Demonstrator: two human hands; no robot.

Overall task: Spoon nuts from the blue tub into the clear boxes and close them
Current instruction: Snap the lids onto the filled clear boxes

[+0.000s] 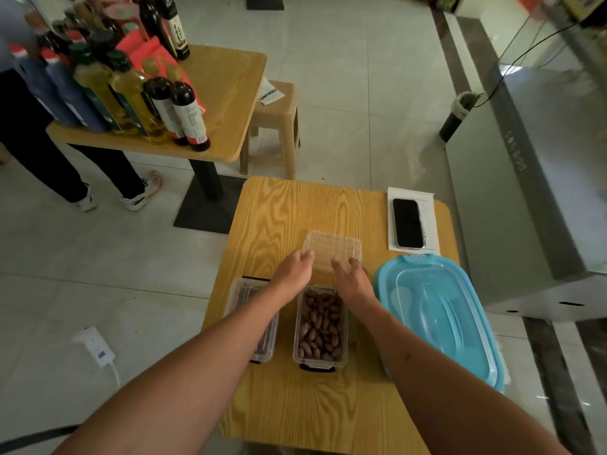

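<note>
Your left hand (293,270) and right hand (351,280) both reach to the clear lid (332,250) at 12 o'clock, fingers curled onto its near corners, left fingers bunched, right ones slightly spread. The lid lies flat, ribbed and see-through. Just below it sits the open box (321,326), filled with brown nuts (318,323), a black latch at its near end. At 9 o'clock of that box a second box (259,320) lies partly under your left forearm. The blue tub (440,313), lidded, sits at 3 o'clock, close to the table's (289,211) right edge. A phone (407,223) lies on paper at 1 o'clock. Bare wood spreads at 11 and 6 o'clock.
</note>
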